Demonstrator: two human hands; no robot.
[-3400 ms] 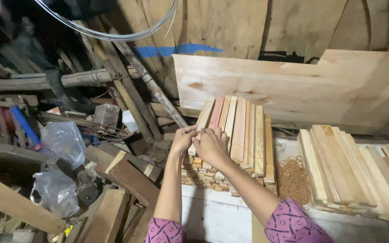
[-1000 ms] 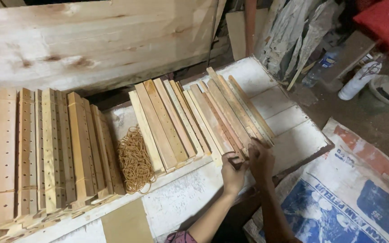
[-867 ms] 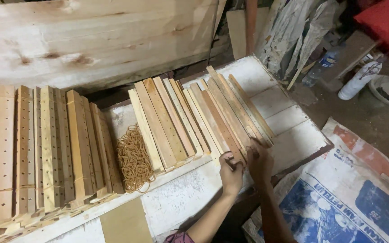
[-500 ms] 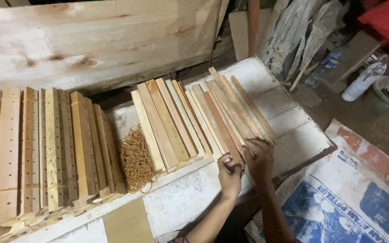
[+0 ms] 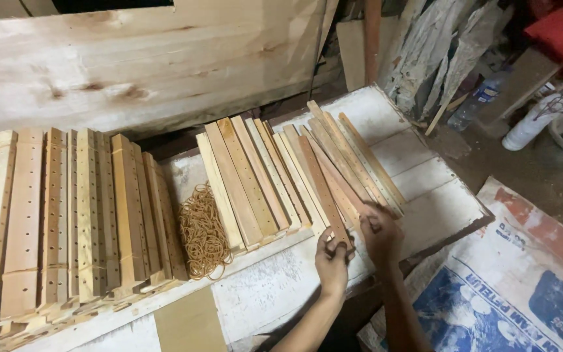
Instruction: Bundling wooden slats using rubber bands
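Head view: 2 hands, left hand (image 5: 331,265) and right hand (image 5: 382,236), grip 1 wooden slat (image 5: 324,189)

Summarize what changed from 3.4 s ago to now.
Both hands left the drilled slat stack and moved to the plain wooden slats. Left hand and right hand now grip the slats' near ends. Over the last second nothing shifted; rubber bands unmoved.
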